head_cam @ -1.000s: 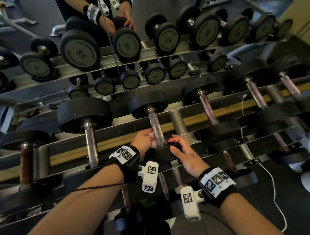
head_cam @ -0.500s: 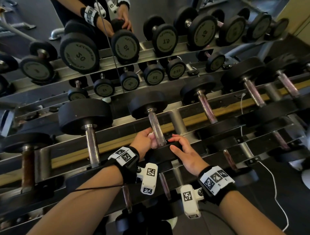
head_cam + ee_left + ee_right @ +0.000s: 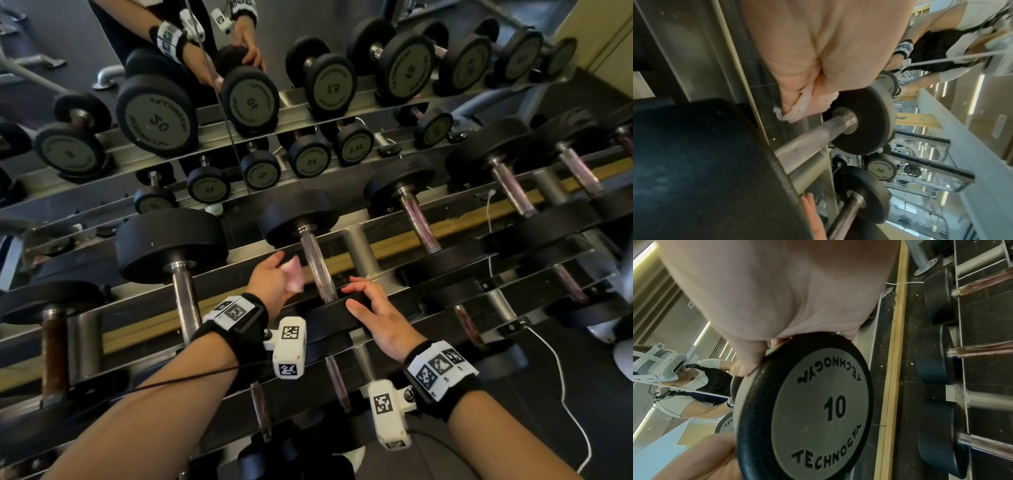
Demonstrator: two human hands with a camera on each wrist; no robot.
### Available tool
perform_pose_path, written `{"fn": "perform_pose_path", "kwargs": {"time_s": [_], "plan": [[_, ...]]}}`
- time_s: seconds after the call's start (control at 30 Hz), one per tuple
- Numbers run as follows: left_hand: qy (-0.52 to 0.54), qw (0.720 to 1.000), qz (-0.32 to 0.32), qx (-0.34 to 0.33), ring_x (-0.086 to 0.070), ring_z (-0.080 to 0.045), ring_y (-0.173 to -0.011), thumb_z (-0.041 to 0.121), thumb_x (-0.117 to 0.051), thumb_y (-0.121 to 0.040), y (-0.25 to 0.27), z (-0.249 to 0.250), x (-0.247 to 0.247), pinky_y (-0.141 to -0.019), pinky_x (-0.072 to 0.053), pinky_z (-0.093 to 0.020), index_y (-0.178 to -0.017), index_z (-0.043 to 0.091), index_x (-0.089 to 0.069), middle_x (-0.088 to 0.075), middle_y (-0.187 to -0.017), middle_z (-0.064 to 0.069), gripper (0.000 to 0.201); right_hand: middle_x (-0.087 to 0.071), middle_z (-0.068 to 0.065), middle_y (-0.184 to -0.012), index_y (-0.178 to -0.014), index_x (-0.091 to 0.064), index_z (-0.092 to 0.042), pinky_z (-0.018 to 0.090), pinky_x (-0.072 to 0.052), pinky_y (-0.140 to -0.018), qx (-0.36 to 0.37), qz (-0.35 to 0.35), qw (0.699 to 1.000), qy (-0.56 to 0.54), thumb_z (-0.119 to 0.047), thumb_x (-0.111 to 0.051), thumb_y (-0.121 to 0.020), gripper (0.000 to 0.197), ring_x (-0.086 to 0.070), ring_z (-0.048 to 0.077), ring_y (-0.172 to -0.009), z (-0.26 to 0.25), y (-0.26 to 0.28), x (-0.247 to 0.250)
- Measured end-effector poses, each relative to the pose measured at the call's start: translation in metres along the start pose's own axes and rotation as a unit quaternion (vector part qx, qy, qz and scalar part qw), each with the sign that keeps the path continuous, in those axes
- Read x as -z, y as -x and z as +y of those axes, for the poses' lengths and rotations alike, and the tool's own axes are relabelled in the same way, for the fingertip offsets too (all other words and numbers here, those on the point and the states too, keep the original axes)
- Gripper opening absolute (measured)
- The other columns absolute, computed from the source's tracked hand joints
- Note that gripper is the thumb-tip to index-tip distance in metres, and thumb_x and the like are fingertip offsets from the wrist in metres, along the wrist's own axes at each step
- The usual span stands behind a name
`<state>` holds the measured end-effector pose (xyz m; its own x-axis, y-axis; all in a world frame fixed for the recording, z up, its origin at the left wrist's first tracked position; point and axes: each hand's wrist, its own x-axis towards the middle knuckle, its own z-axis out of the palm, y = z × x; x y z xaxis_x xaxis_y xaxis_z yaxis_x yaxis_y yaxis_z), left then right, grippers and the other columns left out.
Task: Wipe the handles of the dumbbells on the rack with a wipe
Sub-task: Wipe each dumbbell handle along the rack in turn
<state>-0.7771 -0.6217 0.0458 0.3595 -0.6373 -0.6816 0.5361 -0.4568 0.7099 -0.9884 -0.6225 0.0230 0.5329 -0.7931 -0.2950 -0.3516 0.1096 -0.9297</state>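
The wipe point(image 3: 292, 278) sits bunched in my left hand point(image 3: 274, 284), fingers curled round it, just beside the handle point(image 3: 318, 270) of the ten-marked dumbbell point(image 3: 813, 410) and not touching it; the left wrist view shows the pale wad point(image 3: 797, 112) clear of the bar point(image 3: 807, 142). I read that as a pause between strokes or a shift to the next handle. My right hand point(image 3: 380, 318) curls over the rim of the near black end, thumb and fingertips gripping its edge in the right wrist view, most likely to stop the weight rolling in its cradle while I rub (a loose one would turn under the cloth). Further to the right of that hand, more dumbbells point(image 3: 411, 209) lie on the same sloped metal rack point(image 3: 356, 246), their handles reddish and worn. To the left of my left hand is a heavier one point(image 3: 171, 243) with a bright steel bar. Beyond both hands a mirror point(image 3: 102, 51) doubles the rack and my arms, and a white cable point(image 3: 565, 394) trails over dark flooring by my right forearm.
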Motion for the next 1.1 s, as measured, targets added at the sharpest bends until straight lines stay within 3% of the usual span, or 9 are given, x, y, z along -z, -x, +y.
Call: {"fn": "perform_pose_path", "kwargs": {"time_s": [0.07,0.23,0.43,0.6,0.7,0.83,0.97,1.03,1.1], "plan": [[0.018,1.000,-0.007,-0.001,-0.057,-0.037,-0.122,-0.010,-0.035,-0.100,0.000,-0.005,-0.014,-0.105,-0.045,-0.049,-0.150,0.008,-0.034,-0.054,-0.136,-0.025,0.053,-0.038,-0.015,-0.138,-0.121,-0.054,-0.031,0.037,-0.036,-0.113,0.002,0.004,1.000,0.008,-0.028,-0.055,-0.098,0.023,-0.040,0.008,-0.131,0.001,-0.001,-0.001],[-0.041,0.998,-0.041,-0.021,-0.068,-0.024,-0.100,-0.002,-0.047,-0.099,0.015,-0.017,-0.014,-0.087,-0.056,-0.036,-0.146,0.010,-0.042,-0.066,-0.118,-0.014,0.048,-0.040,-0.018,-0.137,-0.117,-0.055,-0.036,0.037,-0.034,-0.114,0.010,0.009,1.000,0.003,-0.031,-0.057,-0.097,0.021,-0.040,0.005,-0.131,0.007,-0.003,-0.001],[-0.062,0.994,-0.070,-0.056,-0.070,-0.023,-0.094,-0.013,-0.048,-0.092,0.024,-0.011,0.006,-0.094,-0.055,-0.042,-0.135,0.007,-0.053,-0.073,-0.099,-0.007,0.048,-0.039,-0.025,-0.135,-0.116,-0.056,-0.040,0.005,-0.036,-0.093,0.018,0.004,1.000,-0.005,-0.047,-0.057,-0.089,0.028,-0.039,-0.006,-0.127,0.010,-0.004,0.000],[-0.129,0.980,-0.057,-0.143,-0.061,-0.020,-0.107,-0.001,-0.048,-0.099,0.003,-0.002,-0.008,-0.101,-0.046,-0.031,-0.134,0.006,-0.058,-0.064,-0.125,-0.016,0.036,-0.040,-0.023,-0.137,-0.116,-0.056,-0.042,0.027,-0.033,-0.110,0.018,0.007,1.000,0.006,-0.045,-0.057,-0.091,0.025,-0.039,-0.001,-0.131,0.012,-0.004,0.000],[-0.151,0.976,-0.070,-0.141,-0.063,-0.025,-0.110,0.010,-0.051,-0.101,-0.003,-0.014,-0.012,-0.105,-0.047,-0.039,-0.126,0.012,-0.065,-0.067,-0.121,-0.016,0.029,-0.040,-0.020,-0.138,-0.116,-0.056,-0.040,0.032,-0.033,-0.113,0.015,0.012,1.000,0.010,-0.039,-0.057,-0.094,0.022,-0.039,0.002,-0.131,0.010,-0.003,-0.001],[-0.155,0.974,-0.120,-0.112,-0.068,-0.022,-0.103,0.015,-0.055,-0.099,0.004,-0.030,0.002,-0.094,-0.054,-0.035,-0.120,0.017,-0.069,-0.073,-0.109,-0.011,0.025,-0.041,-0.015,-0.138,-0.119,-0.056,-0.034,0.030,-0.035,-0.111,0.018,0.020,1.000,0.003,-0.038,-0.057,-0.093,0.026,-0.041,0.002,-0.129,0.010,-0.003,-0.002],[-0.130,0.975,-0.164,-0.079,-0.071,-0.019,-0.096,0.001,-0.056,-0.095,0.012,-0.028,0.016,-0.083,-0.059,-0.030,-0.118,0.011,-0.070,-0.074,-0.108,-0.012,0.028,-0.040,-0.020,-0.137,-0.120,-0.055,-0.033,0.013,-0.037,-0.097,0.015,0.011,1.000,-0.002,-0.036,-0.057,-0.094,0.026,-0.042,0.001,-0.127,0.009,-0.002,-0.002],[-0.076,0.984,-0.137,-0.087,-0.073,-0.017,-0.092,-0.006,-0.052,-0.093,0.011,-0.016,0.019,-0.078,-0.060,-0.028,-0.105,0.016,-0.075,-0.076,-0.101,-0.007,0.034,-0.040,-0.021,-0.136,-0.119,-0.056,-0.034,0.013,-0.039,-0.095,0.014,0.011,1.000,-0.008,-0.035,-0.057,-0.095,0.025,-0.043,0.000,-0.126,0.009,-0.002,-0.001],[-0.056,0.988,-0.080,-0.121,-0.070,-0.017,-0.089,-0.002,-0.051,-0.096,0.001,-0.005,0.015,-0.084,-0.056,-0.029,-0.101,0.019,-0.075,-0.075,-0.098,-0.004,0.033,-0.040,-0.022,-0.135,-0.118,-0.056,-0.035,0.012,-0.042,-0.092,0.009,0.013,1.000,-0.018,-0.033,-0.057,-0.095,0.023,-0.044,0.001,-0.124,0.009,-0.002,-0.002]]}}
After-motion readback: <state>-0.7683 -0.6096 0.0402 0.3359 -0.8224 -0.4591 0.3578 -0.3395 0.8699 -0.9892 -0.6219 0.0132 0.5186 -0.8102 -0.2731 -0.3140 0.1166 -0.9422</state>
